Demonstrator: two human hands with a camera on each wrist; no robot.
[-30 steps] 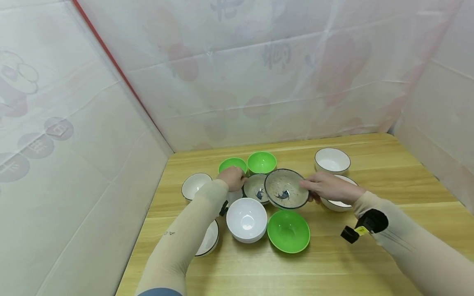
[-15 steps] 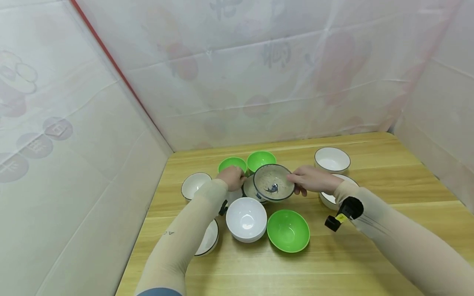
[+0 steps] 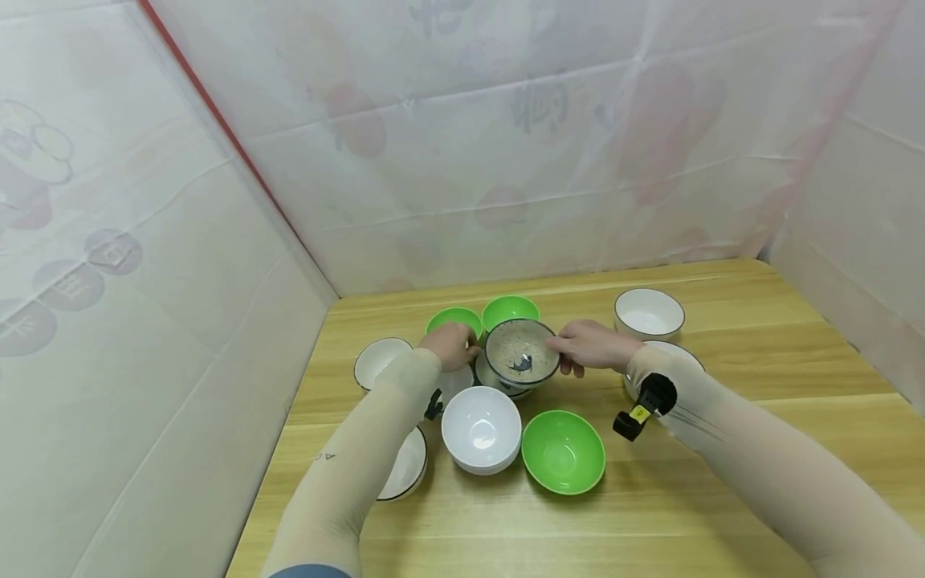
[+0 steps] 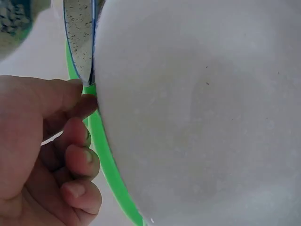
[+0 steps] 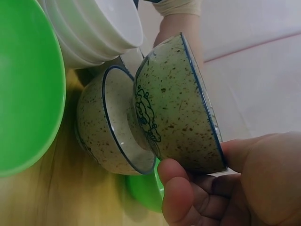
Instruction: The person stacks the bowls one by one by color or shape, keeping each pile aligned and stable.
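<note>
Nearest on the wooden table (image 3: 650,514), a green bowl (image 3: 563,451) and a stack of white bowls (image 3: 481,429) are seen. Behind them, a speckled bowl (image 3: 521,352) is gripped at its rim by the right hand (image 3: 588,347); it has been carried left over the last second and is now held tilted just above a matching speckled bowl (image 5: 110,127), apparently about to be nested. That lower bowl's rim is pinched by the left hand (image 3: 451,345). Two more green bowls (image 3: 510,311) stand farther back.

The right hand (image 3: 588,347) carries the speckled bowl (image 3: 522,352) leftward — now tilted over the second speckled bowl (image 5: 110,127), its foot dipping inside — closer to the left hand (image 3: 451,345).
</note>
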